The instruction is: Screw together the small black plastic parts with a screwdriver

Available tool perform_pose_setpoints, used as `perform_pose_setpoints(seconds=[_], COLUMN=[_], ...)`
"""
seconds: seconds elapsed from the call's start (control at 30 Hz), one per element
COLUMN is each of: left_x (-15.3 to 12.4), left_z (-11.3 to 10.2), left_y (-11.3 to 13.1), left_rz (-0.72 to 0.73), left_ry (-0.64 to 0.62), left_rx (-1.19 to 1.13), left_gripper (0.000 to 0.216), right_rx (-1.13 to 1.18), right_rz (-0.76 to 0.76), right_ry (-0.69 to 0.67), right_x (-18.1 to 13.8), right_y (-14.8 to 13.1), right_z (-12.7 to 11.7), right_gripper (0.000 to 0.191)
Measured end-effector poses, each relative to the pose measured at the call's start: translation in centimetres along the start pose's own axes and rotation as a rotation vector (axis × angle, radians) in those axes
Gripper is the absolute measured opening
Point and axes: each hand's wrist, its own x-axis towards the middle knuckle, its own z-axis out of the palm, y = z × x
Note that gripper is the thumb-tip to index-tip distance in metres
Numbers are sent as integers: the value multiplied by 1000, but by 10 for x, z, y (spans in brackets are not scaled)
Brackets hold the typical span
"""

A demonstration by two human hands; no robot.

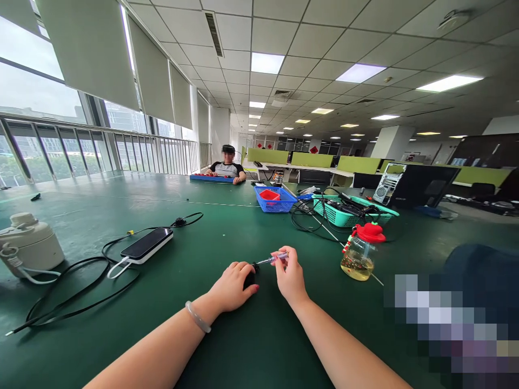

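Screwdriver [267, 260], slim, clear-handled, pinched in right fingers [292, 253]; left fingers [238, 268] curled over rounded black object [250, 279].

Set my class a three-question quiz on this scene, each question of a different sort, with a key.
1. True or false: the grey, ring-shaped bangle is on the left arm.
2. Open question: what does the right hand hold?
3. Multiple choice: the clear, red-lidded bottle stands: A) left of both hands; B) between them; C) right of both.

Key:
1. True.
2. A slim tool with a thin shaft and translucent handle, its tip near a small black object in the left hand.
3. C.
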Motion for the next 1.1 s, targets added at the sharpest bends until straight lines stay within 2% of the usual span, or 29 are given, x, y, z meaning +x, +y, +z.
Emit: perform_pose_setpoints(seconds=[0.1,0.2,0.3,0.43,0.63,0.73,0.9,1.0,1.1], left_x=[1,2,2,0,-1,-1,-3,-14,-42], left_z=[4,3,0,-1,1,2,4,-3,-18], left_y=[-2,-4,-3,0,6,9,17,14,0], left_rz=[-40,-148,-221,-173,-100,-95,-130,-153,-189], left_ry=[-6,30,42,5,-76,-63,-42,-61,-70], left_rx=[23,71,85,71,93,106,178,178,159], left_gripper=[28,24,37,57,38,30,27,27,25], right_rx=[23,32,55,135,176,179,180,210,239], right_rz=[-2,2,21,25,26,56,111,144,170], right_ry=[3,6,4,78,158,175,189,193,193], right_x=[0,-1,-2,-1,4,6,8,8,8], right_y=[0,-1,-5,-9,-2,5,11,11,10], right_z=[0,0,-1,-3,-5,-5,-7,-8,-8], right_gripper=[13,14,16,21,24,25,29,31,33])
